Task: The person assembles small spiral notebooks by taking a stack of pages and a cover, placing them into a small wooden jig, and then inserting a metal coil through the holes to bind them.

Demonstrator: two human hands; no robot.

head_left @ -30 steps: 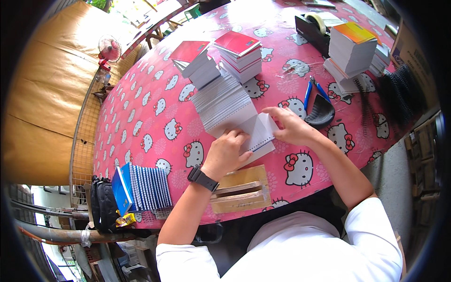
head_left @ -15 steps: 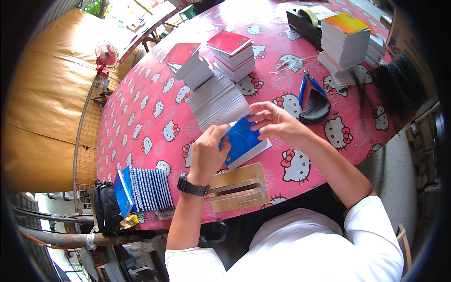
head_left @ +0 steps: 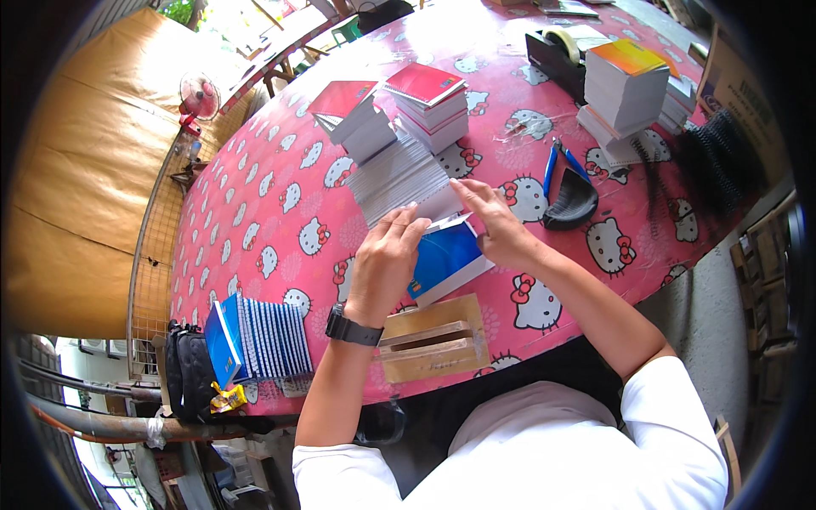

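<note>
Pink cartoon-cat counter (head_left: 280, 221); blue booklet (head_left: 446, 259) lying near its front edge, left hand (head_left: 387, 255) and right hand (head_left: 493, 223) pinching its top edge; wooden block (head_left: 433, 340) just below, white paper stack (head_left: 399, 174) behind

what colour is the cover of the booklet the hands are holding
Blue. The booklet lies between the left hand and right hand, clearest in the head view.

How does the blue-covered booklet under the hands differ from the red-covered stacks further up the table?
The blue-covered booklet is a single one lying flat near the table edge, with the left hand and right hand touching its top edge. The red-covered stacks are several booklets piled high, untouched, farther from the person. Covers differ: blue against red. Both are small white-paged booklets on the pink patterned tablecloth.
</note>
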